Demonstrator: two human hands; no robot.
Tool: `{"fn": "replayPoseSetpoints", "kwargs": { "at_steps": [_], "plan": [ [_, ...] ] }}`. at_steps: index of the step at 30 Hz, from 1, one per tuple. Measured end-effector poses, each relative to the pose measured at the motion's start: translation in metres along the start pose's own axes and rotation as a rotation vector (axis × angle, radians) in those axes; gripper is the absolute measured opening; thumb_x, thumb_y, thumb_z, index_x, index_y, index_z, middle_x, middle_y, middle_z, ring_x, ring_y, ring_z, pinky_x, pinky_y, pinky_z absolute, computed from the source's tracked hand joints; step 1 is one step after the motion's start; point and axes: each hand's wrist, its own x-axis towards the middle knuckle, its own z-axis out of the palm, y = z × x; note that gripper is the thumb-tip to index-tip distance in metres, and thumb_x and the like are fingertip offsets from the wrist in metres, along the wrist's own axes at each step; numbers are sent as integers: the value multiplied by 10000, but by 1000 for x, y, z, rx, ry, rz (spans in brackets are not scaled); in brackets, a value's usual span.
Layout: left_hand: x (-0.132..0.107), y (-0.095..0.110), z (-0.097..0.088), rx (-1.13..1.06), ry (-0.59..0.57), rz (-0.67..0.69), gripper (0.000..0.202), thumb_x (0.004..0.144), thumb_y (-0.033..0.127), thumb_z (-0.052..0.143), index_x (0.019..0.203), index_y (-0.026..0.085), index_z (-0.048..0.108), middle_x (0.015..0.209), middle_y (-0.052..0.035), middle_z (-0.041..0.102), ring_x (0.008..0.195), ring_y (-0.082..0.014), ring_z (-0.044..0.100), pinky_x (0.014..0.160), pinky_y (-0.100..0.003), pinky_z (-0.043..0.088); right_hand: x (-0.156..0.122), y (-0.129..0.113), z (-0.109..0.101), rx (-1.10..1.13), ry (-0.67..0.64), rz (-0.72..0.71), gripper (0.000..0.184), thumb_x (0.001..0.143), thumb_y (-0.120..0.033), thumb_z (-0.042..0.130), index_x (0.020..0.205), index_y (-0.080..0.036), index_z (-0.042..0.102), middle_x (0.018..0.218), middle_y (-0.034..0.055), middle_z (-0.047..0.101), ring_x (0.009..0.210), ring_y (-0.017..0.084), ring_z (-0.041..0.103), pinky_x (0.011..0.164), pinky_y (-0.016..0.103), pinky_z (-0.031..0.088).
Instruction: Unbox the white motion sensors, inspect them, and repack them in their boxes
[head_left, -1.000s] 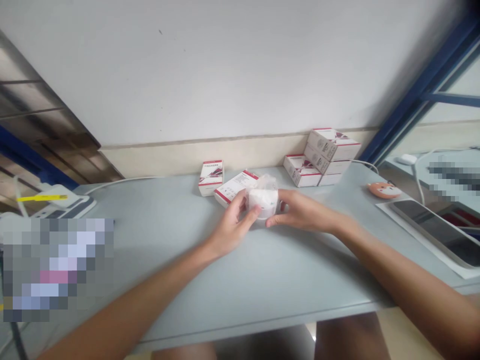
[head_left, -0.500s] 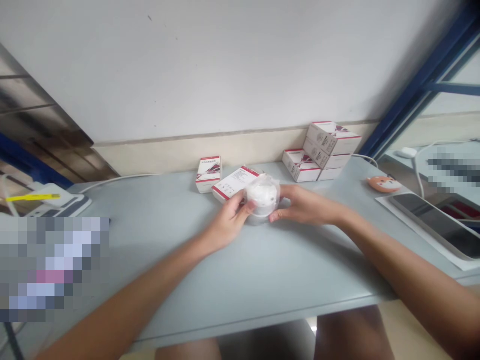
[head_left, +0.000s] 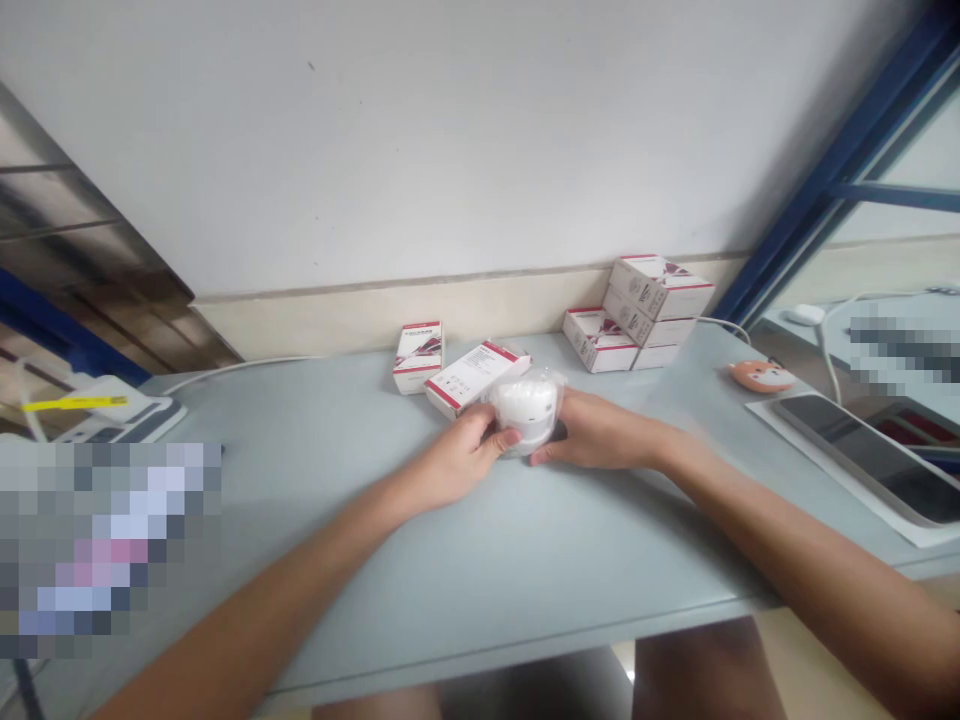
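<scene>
A white rounded device (head_left: 528, 408) in a crinkled clear plastic bag is between my hands, just above or on the desk. My left hand (head_left: 459, 452) is closed on its left side, with the thumb across the front. From the right, my right hand (head_left: 600, 428) cups the device, thumb low at the front and the other fingers mostly hidden behind it. Just behind lies a white carton with red edges (head_left: 476, 376), partly covered by the bag and my left fingers.
A small red-and-white box (head_left: 418, 356) stands near the wall. Several similar boxes (head_left: 651, 300) are stacked at the back right. On the right are an orange animal-faced object (head_left: 762, 376) and a dark flat device (head_left: 862, 455) on white paper. A yellow strip (head_left: 75, 404) and white equipment are at left.
The bagged device has turned slightly, and my right thumb has moved lower along its front. Both hands remain on it. The whole view has shifted a little.
</scene>
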Motion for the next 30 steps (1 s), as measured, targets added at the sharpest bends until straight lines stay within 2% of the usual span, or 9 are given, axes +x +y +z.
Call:
{"fn": "replayPoseSetpoints", "kwargs": {
  "at_steps": [3,5,7,12,16,19,22,26,30],
  "plan": [
    [-3,6,2,-17,28,36,424,1072,540,541,1300,199,648,1346,-137,699,1329,-328,613,1154,-479,481,1,-2,1,-6,5,35,427,884,-366,813,1279,-250,701,1407,103,700,1238,337,672,1015,439,524],
    [-5,11,6,-95,85,54,469,1079,520,546,1434,216,582,1465,-135,647,1375,-305,595,1182,-447,470,1,-3,2,2,-17,76,375,887,-372,806,1229,-243,720,1358,98,733,1189,331,698,982,428,532],
    [-7,13,9,-179,140,49,500,1081,522,547,1486,229,558,1517,-125,623,1397,-295,588,1185,-423,475,1,-3,2,18,-44,92,317,893,-372,798,1173,-236,734,1296,88,762,1143,320,715,954,413,535],
    [-5,9,8,-214,135,-14,497,1086,573,503,1407,222,645,1442,-105,698,1363,-300,627,1152,-419,508,2,-1,4,33,-65,78,271,899,-368,788,1117,-218,731,1207,86,787,1053,297,727,892,386,533],
    [-6,12,7,-142,88,-32,559,962,548,734,1403,216,641,1423,-109,713,1312,-314,664,1104,-423,543,1,0,4,31,-74,101,256,917,-399,764,1094,-220,716,1150,70,794,984,271,725,830,358,522],
    [-9,20,10,-52,183,-82,604,855,480,859,1373,238,664,1380,-86,739,1279,-313,678,1043,-406,570,1,0,4,-11,-68,64,203,936,-393,742,1039,-219,723,1100,61,795,958,254,718,809,337,502],
    [-10,29,13,-24,285,-117,514,835,473,868,1269,233,729,1269,-74,783,1208,-309,702,1009,-407,575,1,-1,7,2,-21,15,231,932,-413,758,1044,-212,733,1080,62,795,938,246,707,804,328,490],
    [-7,41,11,-290,439,-165,479,859,534,835,1170,178,760,1144,-106,806,1088,-314,740,928,-404,594,1,-7,9,174,87,-66,378,957,-523,737,1183,-220,725,1068,47,773,846,203,636,750,310,480],
    [-4,48,4,-603,519,-140,467,907,540,790,1176,159,770,1110,-120,819,1101,-319,754,923,-390,609,1,-11,6,242,136,-87,361,1025,-548,628,1064,-207,740,975,40,733,797,186,560,708,306,452]
  ]
}}
